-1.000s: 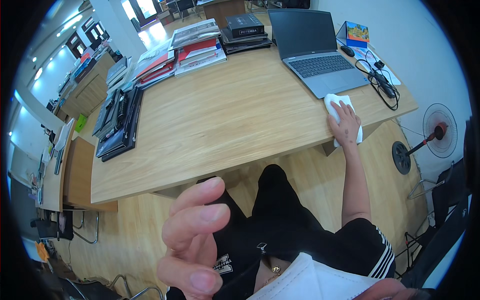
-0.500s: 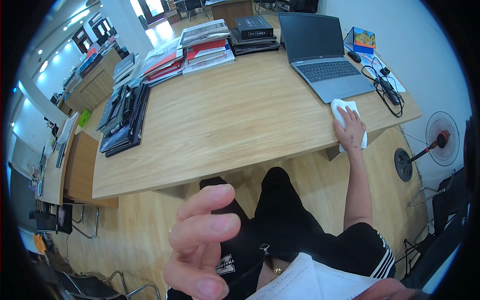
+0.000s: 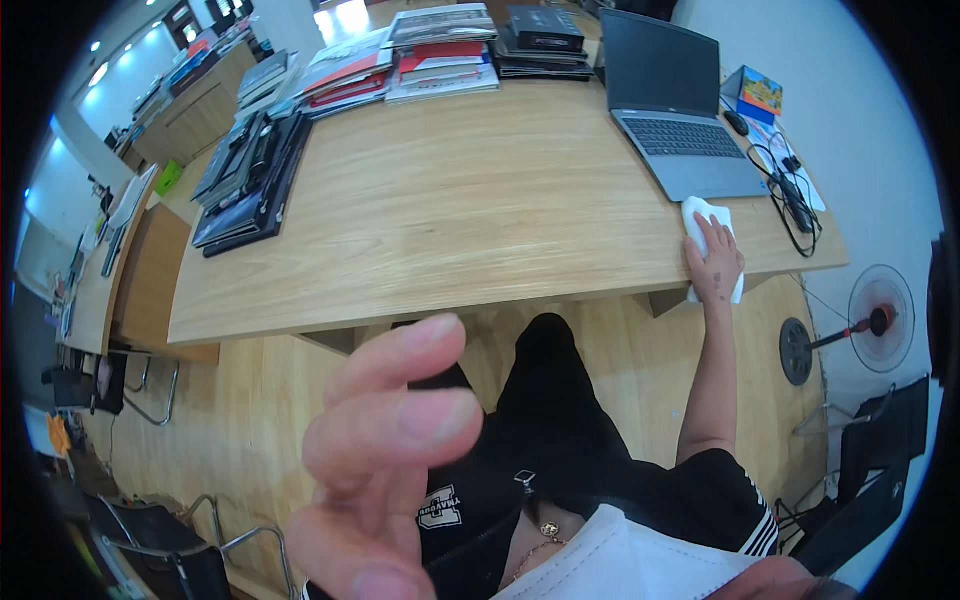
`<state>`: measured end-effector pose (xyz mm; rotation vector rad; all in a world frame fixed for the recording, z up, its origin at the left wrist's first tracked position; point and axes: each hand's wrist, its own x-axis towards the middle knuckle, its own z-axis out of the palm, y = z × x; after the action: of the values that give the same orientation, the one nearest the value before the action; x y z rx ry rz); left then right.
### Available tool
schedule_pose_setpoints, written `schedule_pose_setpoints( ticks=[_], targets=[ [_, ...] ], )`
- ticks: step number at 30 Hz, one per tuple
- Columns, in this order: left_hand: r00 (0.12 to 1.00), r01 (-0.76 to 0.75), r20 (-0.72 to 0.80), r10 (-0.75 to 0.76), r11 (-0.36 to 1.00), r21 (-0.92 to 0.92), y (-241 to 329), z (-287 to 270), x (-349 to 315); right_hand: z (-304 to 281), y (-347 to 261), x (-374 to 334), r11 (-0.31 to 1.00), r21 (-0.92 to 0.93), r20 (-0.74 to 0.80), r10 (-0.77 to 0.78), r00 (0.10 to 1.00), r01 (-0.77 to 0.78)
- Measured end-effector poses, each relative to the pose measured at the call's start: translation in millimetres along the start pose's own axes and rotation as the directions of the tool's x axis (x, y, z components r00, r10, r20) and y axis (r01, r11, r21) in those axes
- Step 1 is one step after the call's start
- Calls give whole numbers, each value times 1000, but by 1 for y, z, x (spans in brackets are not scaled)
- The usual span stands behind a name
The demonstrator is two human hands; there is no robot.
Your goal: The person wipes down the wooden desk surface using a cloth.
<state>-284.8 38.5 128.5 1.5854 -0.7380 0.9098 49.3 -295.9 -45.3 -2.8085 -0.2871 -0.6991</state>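
Close to the head camera, my left hand (image 3: 375,470) is raised over my lap, its fingers loosely bent and apart. Nothing shows between them, and its lower part is cut off by the frame. My right hand (image 3: 716,268) lies palm down on a folded white cloth (image 3: 697,208) at the desk's front edge, fingers slightly spread. Much of the cloth is hidden beneath that hand. Just beyond the cloth stands an open grey laptop (image 3: 690,150) with a dark screen. All of this rests on, or hangs over, a light wooden desk (image 3: 430,215).
Stacks of books and magazines (image 3: 440,55) line the desk's back, with dark folders (image 3: 250,190) at its left. A mouse (image 3: 736,122), a desk calendar (image 3: 757,92) and a black charger cable (image 3: 797,215) lie right of the laptop. A fan (image 3: 880,320) stands by the wall.
The view has shifted, so the desk and laptop sit higher and farther right in it. My left hand has moved lower and left in the picture. My right hand stays on the cloth.
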Motion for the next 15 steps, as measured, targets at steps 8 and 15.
schedule_pose_setpoints(
  ticks=[8, 15],
  targets=[
    [958, 260, -252, -138, 794, 550, -75, -59, -13, -4, -7, -7, 999, -25, 7, -48, 999, 48],
    [778, 554, -546, -310, -70, 829, -166, -161, -79, -18, -84, -30, 996, -64, 140, -58, 989, 67]
  ],
)
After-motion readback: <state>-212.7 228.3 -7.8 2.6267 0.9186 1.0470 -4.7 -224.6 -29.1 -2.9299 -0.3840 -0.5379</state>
